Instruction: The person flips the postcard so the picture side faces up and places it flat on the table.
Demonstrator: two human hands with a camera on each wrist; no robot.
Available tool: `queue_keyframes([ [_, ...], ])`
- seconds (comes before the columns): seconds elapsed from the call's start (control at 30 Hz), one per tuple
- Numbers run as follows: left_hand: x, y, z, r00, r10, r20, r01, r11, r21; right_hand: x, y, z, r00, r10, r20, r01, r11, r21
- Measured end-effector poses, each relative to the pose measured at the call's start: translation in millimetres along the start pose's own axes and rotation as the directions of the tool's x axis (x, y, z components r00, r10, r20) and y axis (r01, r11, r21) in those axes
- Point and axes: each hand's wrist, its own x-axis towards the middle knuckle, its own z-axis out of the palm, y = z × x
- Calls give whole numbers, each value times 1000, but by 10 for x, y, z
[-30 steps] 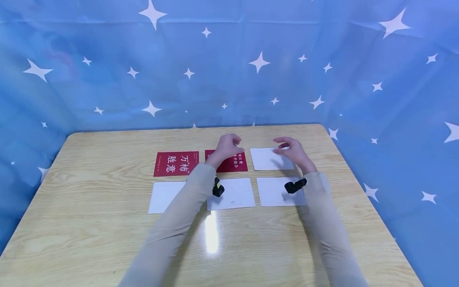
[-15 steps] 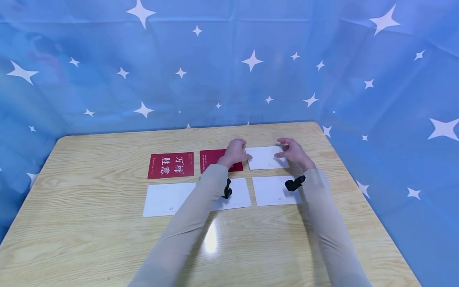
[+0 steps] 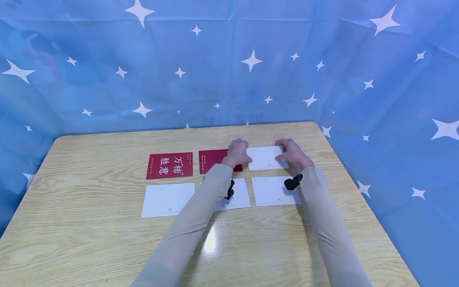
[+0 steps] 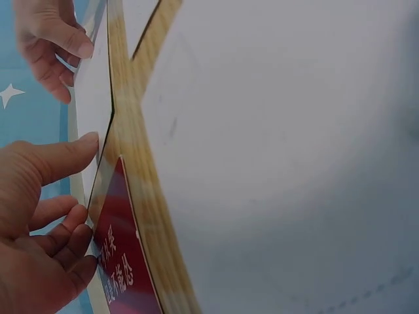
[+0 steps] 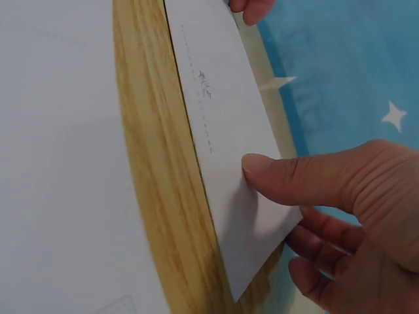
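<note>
A white-faced postcard lies at the far right of two rows on the wooden table. My left hand is at its left edge; in the left wrist view its thumb touches the card's border and the curled fingers sit along the edge. At the opposite edge my right hand pinches the card, the thumb on top and the fingers against the side. The card looks flat on the table. A red postcard with white characters is partly covered by my left hand.
Another red postcard lies at the far left. In the near row are three white-faced postcards, the left one, the middle one partly under my left forearm, and the right one. A blue star-patterned curtain hangs behind the table.
My left hand has moved right from above the red postcard to the white one's left edge. My right hand has come down to its right edge. The view has shifted slightly.
</note>
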Motion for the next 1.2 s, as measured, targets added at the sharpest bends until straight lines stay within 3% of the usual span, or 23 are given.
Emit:
queue_keyframes([
  [0.13, -2, 6, 7, 1000, -17, 0, 17, 1000, -9, 10, -60, -11, 1000, 1, -4, -2, 997, -74],
  [0.37, 11, 16, 34, 999, -30, -37, 29, 999, -24, 16, -65, -24, 999, -26, -38, 23, 997, -80],
  [0.6, -2, 34, 43, 997, -55, -47, 48, 988, -144, -50, -12, -64, 997, -24, -71, 21, 999, -47],
  [0.7, -13, 41, 36, 998, -63, -29, 54, 966, -253, -95, 18, -99, 996, 17, -90, -21, 999, -40],
  [0.87, 5, 23, 17, 1000, -6, -10, 2, 912, -410, -177, 68, -155, 993, 53, -105, -53, 999, 6],
  [0.97, 19, -4, 11, 1000, 10, -13, -14, 885, -466, -228, 92, -189, 994, 27, -104, -19, 997, 76],
  [1.2, -25, -17, -75, 999, -20, -37, -6, 811, -585, -300, 120, -264, 994, -68, -85, 85, 972, 221],
])
